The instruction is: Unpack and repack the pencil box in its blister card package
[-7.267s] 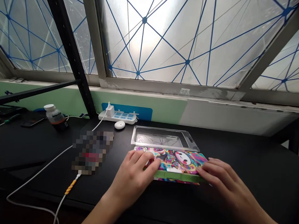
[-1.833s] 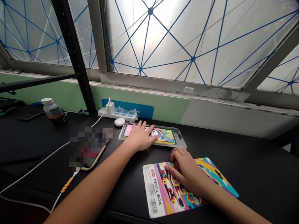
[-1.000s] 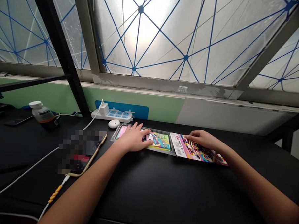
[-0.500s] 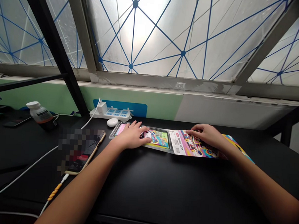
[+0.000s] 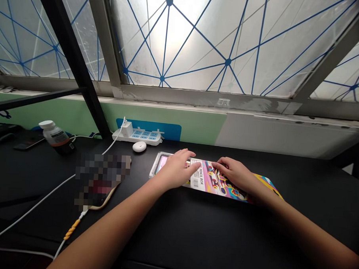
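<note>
A clear plastic case (image 5: 154, 167) with a pink insert lies on the black desk, only its left end showing. The colourful printed cardboard sleeve (image 5: 211, 182), with a white label reading "PENCIL BOX", covers the rest or lies over it; which of the two is hard to tell. My left hand (image 5: 176, 168) rests across the case and the sleeve's left end, fingers extended and thumb apart. On the sleeve's middle, my right hand (image 5: 235, 174) grips with bent fingers; its thumb is hidden. The sleeve's yellow right end (image 5: 268, 182) shows beyond that wrist.
Behind the case are a white power strip (image 5: 146, 136) and a small white rounded case (image 5: 139, 146). To the left lie a partly blurred phone (image 5: 105, 196) on a white cable (image 5: 72, 229) and a white-capped bottle (image 5: 57, 136). A black post (image 5: 72, 58) rises there.
The sleeve has slid left over the clear case, hiding most of its insert. The case has shifted slightly right. My hands have come closer together, and the view has moved a little.
</note>
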Motion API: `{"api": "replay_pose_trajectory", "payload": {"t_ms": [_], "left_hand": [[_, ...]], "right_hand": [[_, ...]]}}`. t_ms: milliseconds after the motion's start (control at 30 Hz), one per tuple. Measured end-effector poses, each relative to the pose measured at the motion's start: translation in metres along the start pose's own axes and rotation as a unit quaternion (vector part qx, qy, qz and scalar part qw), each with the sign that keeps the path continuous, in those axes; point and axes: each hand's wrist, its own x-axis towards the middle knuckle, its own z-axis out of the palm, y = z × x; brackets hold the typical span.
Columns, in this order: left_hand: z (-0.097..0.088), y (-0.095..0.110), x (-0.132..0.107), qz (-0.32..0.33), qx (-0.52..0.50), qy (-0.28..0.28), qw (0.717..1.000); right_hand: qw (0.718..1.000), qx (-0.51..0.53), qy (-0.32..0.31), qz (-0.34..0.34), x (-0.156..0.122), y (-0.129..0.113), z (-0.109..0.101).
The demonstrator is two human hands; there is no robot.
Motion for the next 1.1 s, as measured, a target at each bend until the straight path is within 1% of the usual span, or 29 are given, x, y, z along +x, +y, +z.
{"api": "replay_pose_trajectory", "payload": {"t_ms": [67, 133, 200, 233, 300, 367, 433, 500, 600, 633, 700, 767, 833, 867, 933, 1000, 1033, 1100], "left_hand": [[-0.010, -0.008, 0.005, -0.004, -0.002, 0.052, 0.999], [-0.018, -0.019, 0.010, -0.024, -0.029, 0.089, 0.995], [-0.021, -0.030, 0.015, -0.048, -0.083, 0.102, 0.990], [-0.020, -0.035, 0.017, -0.055, -0.110, 0.106, 0.987], [-0.016, -0.041, 0.021, -0.058, -0.149, 0.122, 0.979], [-0.010, -0.043, 0.024, -0.057, -0.187, 0.144, 0.970], [-0.005, -0.042, 0.025, -0.054, -0.214, 0.158, 0.962], [-0.003, -0.041, 0.025, -0.052, -0.246, 0.162, 0.954], [-0.005, -0.042, 0.025, -0.045, -0.298, 0.158, 0.940], [-0.005, -0.043, 0.025, -0.041, -0.299, 0.156, 0.941], [-0.006, -0.044, 0.025, -0.031, -0.228, 0.139, 0.963], [-0.006, -0.045, 0.023, -0.025, -0.113, 0.102, 0.988], [-0.006, -0.043, 0.020, -0.019, -0.024, 0.065, 0.997], [-0.007, -0.041, 0.018, -0.015, -0.001, 0.053, 0.998], [-0.011, -0.037, 0.012, -0.003, 0.026, 0.042, 0.999], [-0.020, -0.033, 0.004, -0.010, 0.077, 0.033, 0.996], [-0.026, -0.033, -0.001, -0.029, 0.111, 0.028, 0.993], [-0.039, -0.037, -0.012, -0.098, 0.182, 0.015, 0.978]], "right_hand": [[0.999, 0.013, -0.037, -0.004, -0.002, 0.008, -0.010], [0.995, 0.029, -0.092, -0.008, -0.006, 0.018, -0.023], [0.988, 0.037, -0.147, -0.010, -0.010, 0.028, -0.036], [0.986, 0.037, -0.164, -0.011, -0.011, 0.033, -0.041], [0.984, 0.025, -0.174, -0.012, -0.012, 0.039, -0.048], [0.987, 0.005, -0.159, -0.024, -0.011, 0.041, -0.050], [0.989, -0.011, -0.143, -0.047, -0.008, 0.036, -0.048], [0.987, -0.023, -0.140, -0.073, -0.002, 0.022, -0.043], [0.982, -0.041, -0.143, -0.112, 0.010, -0.013, -0.030], [0.981, -0.046, -0.140, -0.129, 0.016, -0.028, -0.025], [0.977, -0.050, -0.135, -0.156, 0.027, -0.058, -0.012], [0.971, -0.041, -0.159, -0.175, 0.038, -0.084, 0.000], [0.963, -0.040, -0.182, -0.195, 0.044, -0.101, 0.007], [0.961, -0.046, -0.183, -0.200, 0.045, -0.105, 0.009], [0.966, -0.065, -0.156, -0.198, 0.041, -0.104, 0.010], [0.973, -0.081, -0.118, -0.180, 0.034, -0.095, 0.010], [0.976, -0.085, -0.102, -0.171, 0.029, -0.089, 0.009], [0.982, -0.086, -0.079, -0.151, 0.020, -0.077, 0.009]]}}
